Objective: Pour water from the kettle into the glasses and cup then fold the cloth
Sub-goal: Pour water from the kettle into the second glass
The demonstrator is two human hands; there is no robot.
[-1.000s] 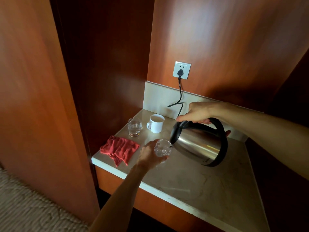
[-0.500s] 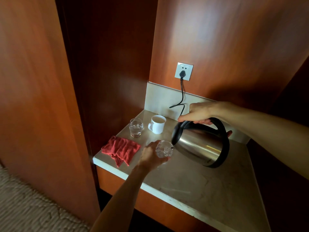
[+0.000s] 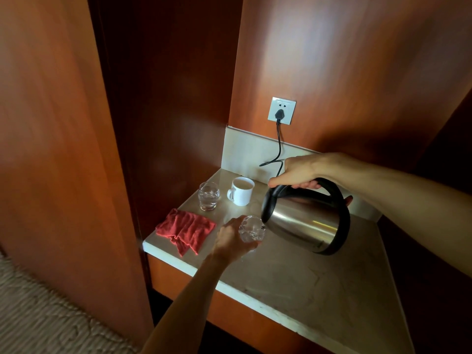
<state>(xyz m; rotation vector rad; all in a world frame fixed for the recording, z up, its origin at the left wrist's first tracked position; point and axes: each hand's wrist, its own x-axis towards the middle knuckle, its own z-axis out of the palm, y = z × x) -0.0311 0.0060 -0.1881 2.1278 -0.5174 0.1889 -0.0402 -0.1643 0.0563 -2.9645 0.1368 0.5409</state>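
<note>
My right hand (image 3: 297, 173) grips the black handle of a steel kettle (image 3: 304, 222), which is tilted left with its spout just over a clear glass (image 3: 251, 229). My left hand (image 3: 231, 238) is wrapped around that glass on the stone counter (image 3: 319, 282). A second glass (image 3: 208, 195) with water in it stands at the back left, and a white cup (image 3: 242, 191) stands to its right. A crumpled red cloth (image 3: 185, 229) lies at the counter's left front corner.
A black cord (image 3: 278, 146) runs from a wall socket (image 3: 282, 110) down behind the kettle. Wooden panels close in the counter on the left, back and right. Carpet (image 3: 38, 310) lies below left.
The kettle stays tilted over the held glass. Both hands keep their hold, and the view has shifted only slightly.
</note>
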